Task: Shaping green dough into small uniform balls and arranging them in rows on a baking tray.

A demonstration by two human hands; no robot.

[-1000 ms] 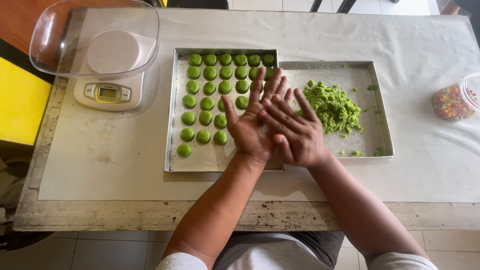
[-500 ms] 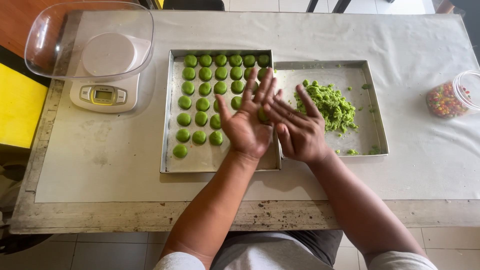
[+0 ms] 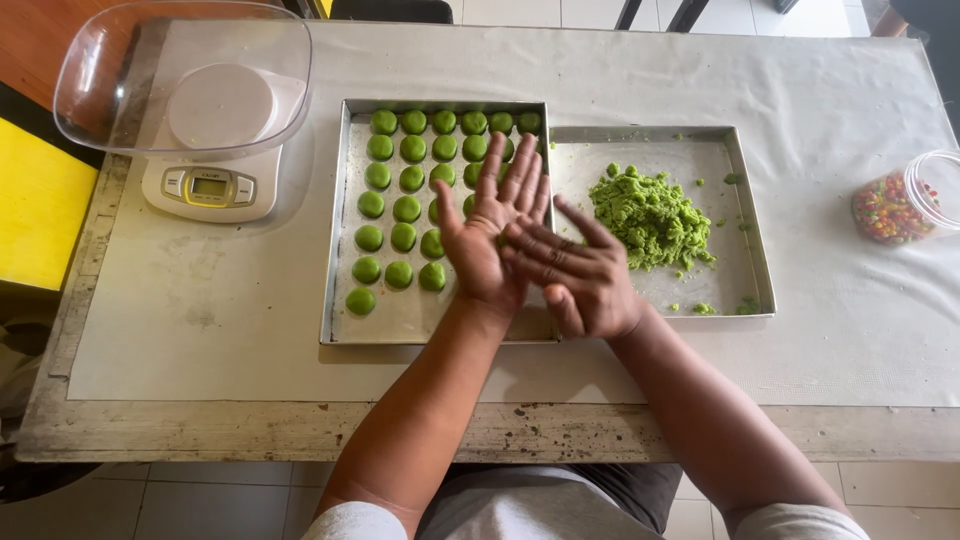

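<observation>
**Palms pressed over the filled tray**

Since half a second ago the right hand (image 3: 575, 275) has slid down and back along the left hand (image 3: 490, 240), so its fingers now cross the left palm rather than lying alongside the left fingertips; the left hand has barely shifted. That reads as a rolling stroke between the two palms. A speck of green shows where the palms meet (probably a bit of dough, though the view there is too covered to be sure). Both hands are flat and unclenched, fingers extended, pressed together rather than gripping.

Under everything lies the pale table cover (image 3: 200, 320), with bare room on the near side of both wrists. Beneath the left hand sits the metal tray (image 3: 335, 300) carrying rows of green dough balls (image 3: 400, 200); its nearest stretch, just below the left wrist, is still bare. Just beyond the right hand's fingertips the second tray (image 3: 745, 200) holds the loose green dough pile (image 3: 650, 215). Far off past the left hand stands the kitchen scale (image 3: 210, 190) under a clear bowl (image 3: 90, 90); well out beyond the right hand lies a jar of coloured sprinkles (image 3: 895, 205) near the table edge.
</observation>
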